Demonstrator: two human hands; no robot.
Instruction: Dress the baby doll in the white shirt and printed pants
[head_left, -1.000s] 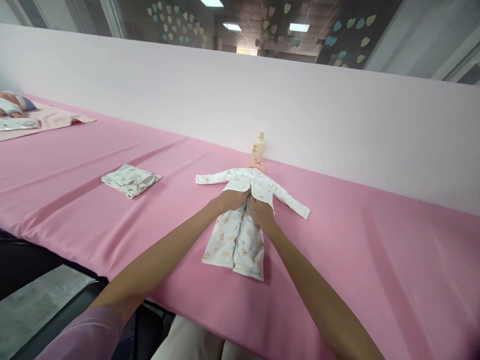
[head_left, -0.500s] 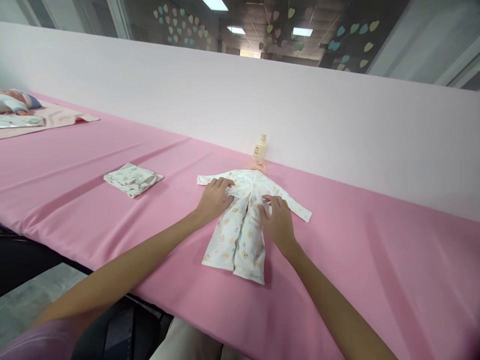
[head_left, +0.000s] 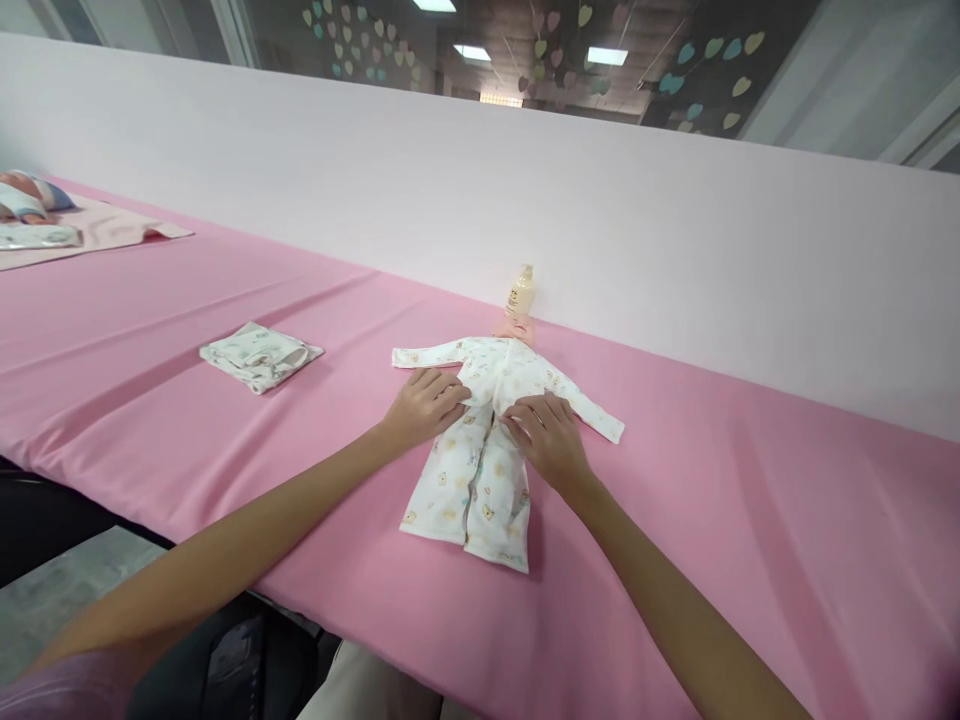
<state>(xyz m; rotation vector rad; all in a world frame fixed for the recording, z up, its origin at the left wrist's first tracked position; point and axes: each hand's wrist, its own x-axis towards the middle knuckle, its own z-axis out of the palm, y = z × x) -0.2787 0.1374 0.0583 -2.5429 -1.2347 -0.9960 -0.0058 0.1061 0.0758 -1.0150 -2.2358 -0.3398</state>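
A white baby top (head_left: pixel 514 370) with small printed figures lies spread on the pink sheet, its sleeves stretched out to both sides. Below it are matching baby trousers (head_left: pixel 442 490), with their waist tucked beneath the top's hem. At the left side of that hem, my left hand (head_left: pixel 426 405) has its fingers bent together, pinching the cloth. My right hand (head_left: pixel 551 440) reaches in from the right, thumb and fingers closed on the hem near the middle. Both hands partly cover the lower edge of the top.
A pump bottle (head_left: pixel 520 292) stands by the white wall (head_left: pixel 675 270), with a small pinkish item (head_left: pixel 516 328) before it. A folded printed cloth (head_left: pixel 261 357) lies on the pink sheet (head_left: pixel 315 560) to the left. Farther left, a doll (head_left: pixel 34 197) rests on a pale pink cloth (head_left: pixel 124 227).
My fingers, loosely spread before, have closed at the hem of the top. The right fingertips have moved left toward the middle, and the left hand has shifted slightly down and left.
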